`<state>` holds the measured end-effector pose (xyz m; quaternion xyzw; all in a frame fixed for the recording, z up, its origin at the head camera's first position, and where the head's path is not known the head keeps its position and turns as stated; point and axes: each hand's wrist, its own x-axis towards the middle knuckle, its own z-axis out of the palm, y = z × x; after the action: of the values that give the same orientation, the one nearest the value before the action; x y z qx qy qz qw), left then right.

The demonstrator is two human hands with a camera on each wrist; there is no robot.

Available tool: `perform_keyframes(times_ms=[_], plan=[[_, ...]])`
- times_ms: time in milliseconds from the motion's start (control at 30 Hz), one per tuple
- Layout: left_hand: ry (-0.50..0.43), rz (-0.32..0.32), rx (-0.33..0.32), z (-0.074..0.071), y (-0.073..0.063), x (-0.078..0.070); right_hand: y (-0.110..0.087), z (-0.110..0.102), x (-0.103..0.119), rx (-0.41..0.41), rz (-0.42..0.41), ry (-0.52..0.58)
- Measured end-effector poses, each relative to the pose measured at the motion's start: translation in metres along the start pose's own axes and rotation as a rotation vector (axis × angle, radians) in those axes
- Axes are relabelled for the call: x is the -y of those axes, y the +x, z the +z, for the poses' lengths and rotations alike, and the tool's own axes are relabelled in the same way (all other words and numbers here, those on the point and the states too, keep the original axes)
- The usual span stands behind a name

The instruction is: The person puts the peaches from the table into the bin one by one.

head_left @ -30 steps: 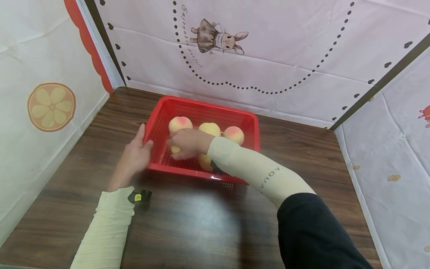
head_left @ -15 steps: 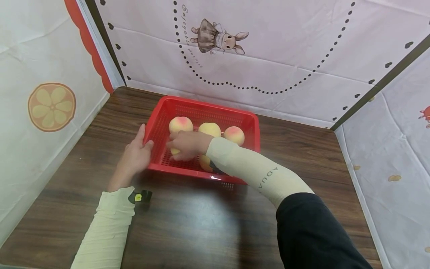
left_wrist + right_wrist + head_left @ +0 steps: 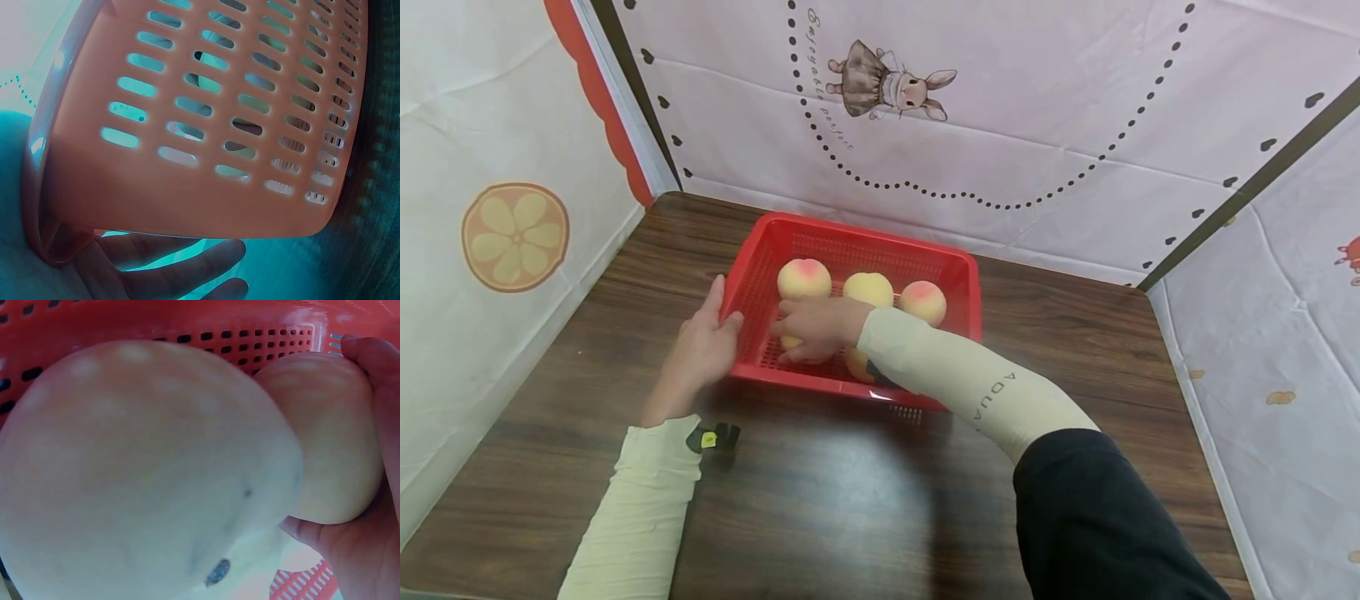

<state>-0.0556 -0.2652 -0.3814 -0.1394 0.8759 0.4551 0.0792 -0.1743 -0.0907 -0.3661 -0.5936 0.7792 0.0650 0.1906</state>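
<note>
A red plastic basket [image 3: 853, 387] holds several peaches. My left hand [image 3: 703, 342] grips its left rim, thumb at the top edge; in the left wrist view the fingers [image 3: 181, 275] reach under the rim beside the slotted wall. My right hand [image 3: 820, 329] is inside the basket, gripping a peach [image 3: 325, 444] at the front left, fingers on one side and thumb on the other. Behind it are a pink-topped peach [image 3: 803, 278], a yellow peach [image 3: 868, 287] and another peach [image 3: 923, 302]. One more peach [image 3: 857, 364] is partly hidden under my right wrist.
The basket stands on a dark wooden table [image 3: 820, 500], close to the back wall covering [image 3: 1000, 125] with its rabbit print. Patterned sheets also enclose the left and right sides. A small camera [image 3: 722, 437] is strapped to my left wrist.
My right hand has shifted slightly toward the front of the basket with the peach, uncovering more of the pink-topped peach behind. The left hand and basket have stayed in place.
</note>
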Motion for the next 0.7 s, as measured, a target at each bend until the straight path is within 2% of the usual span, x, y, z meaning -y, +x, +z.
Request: perform_keyframes(times_ms=[333, 700], plan=[[-0.003, 0.007, 0.004, 0.001, 0.0008, -0.0004, -0.0011, -0.0013, 0.0016, 0.033, 0.013, -0.026], [0.014, 0.006, 0.009, -0.0005, 0.0007, -0.0009, 0.0045, 0.0028, -0.0017, 0.026, 0.006, -0.065]])
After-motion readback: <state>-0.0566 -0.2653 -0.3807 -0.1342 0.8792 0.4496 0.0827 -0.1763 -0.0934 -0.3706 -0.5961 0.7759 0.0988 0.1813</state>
